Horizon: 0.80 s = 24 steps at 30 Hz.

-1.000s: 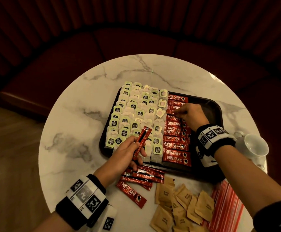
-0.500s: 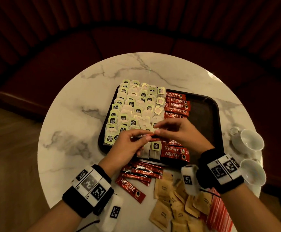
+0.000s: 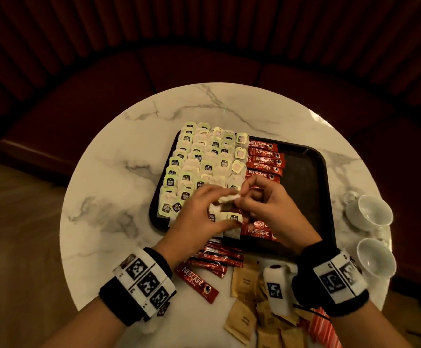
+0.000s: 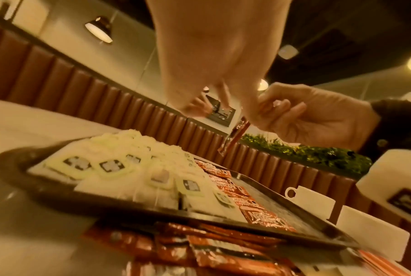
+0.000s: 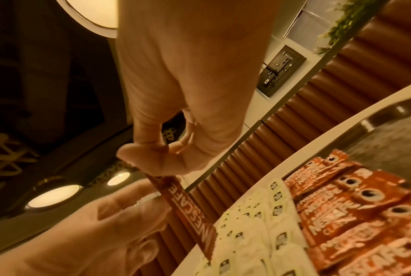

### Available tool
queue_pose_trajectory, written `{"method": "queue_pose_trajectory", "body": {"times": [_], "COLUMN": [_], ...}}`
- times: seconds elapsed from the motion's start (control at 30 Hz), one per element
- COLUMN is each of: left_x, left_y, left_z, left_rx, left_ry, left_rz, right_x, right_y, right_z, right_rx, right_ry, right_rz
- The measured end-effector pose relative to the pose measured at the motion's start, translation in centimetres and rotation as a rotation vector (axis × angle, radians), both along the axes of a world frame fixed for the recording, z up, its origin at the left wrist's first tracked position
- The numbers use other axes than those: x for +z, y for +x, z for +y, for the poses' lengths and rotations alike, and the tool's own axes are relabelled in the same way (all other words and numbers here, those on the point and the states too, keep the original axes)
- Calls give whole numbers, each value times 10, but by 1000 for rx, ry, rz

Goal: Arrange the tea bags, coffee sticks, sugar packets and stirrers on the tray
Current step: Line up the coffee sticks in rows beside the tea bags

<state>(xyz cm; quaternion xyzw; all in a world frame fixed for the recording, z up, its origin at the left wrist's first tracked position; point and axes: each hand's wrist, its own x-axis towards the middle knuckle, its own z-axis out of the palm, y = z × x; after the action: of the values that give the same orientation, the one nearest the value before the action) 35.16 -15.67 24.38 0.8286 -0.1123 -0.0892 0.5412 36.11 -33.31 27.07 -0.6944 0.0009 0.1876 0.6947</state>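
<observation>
Both hands meet over the tray [image 3: 322, 172]. The right hand [image 5: 176, 112] pinches a coffee stick [image 5: 190, 211]; the left hand [image 3: 199, 212] touches it too, its grip unclear. Two cups [image 3: 372, 212] sit beside the tray.

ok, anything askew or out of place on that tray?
Mostly tidy. On the black rectangular tray, three pale green tea bag tags in the column beside the red Nescafe coffee sticks lie blank side up, unlike the printed ones. The lowest is tilted. The tray's right part is bare.
</observation>
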Motion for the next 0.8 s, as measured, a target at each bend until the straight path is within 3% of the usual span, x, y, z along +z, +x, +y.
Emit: {"method": "queue_pose_trajectory", "body": {"times": [0.07,0.13,0.23,0.3,0.43,0.67,0.8], "left_x": [2,2,3,5,3,3,3], "left_y": [-3,-2,2,3,4,9,11], "left_z": [-4,-3,-2,-2,-3,-3,-4], "left_rx": [-47,49,189,208,240,292,279], "left_ry": [-76,-196,-449,-545,-547,-764,-638], "left_rz": [24,140,286,303,301,468,416], "right_x": [2,5,-1,-7,-12,-17,-16], "right_y": [-4,-6,-3,-3,-8,-6,-6], "right_z": [5,5,-4,-11,-15,-28,-30], "right_rx": [14,-52,-171,-118,12,-127,-190], "right_ry": [44,55,-85,-145,-80,55,77], "right_rz": [-23,-44,-45,4,37,47,37]}}
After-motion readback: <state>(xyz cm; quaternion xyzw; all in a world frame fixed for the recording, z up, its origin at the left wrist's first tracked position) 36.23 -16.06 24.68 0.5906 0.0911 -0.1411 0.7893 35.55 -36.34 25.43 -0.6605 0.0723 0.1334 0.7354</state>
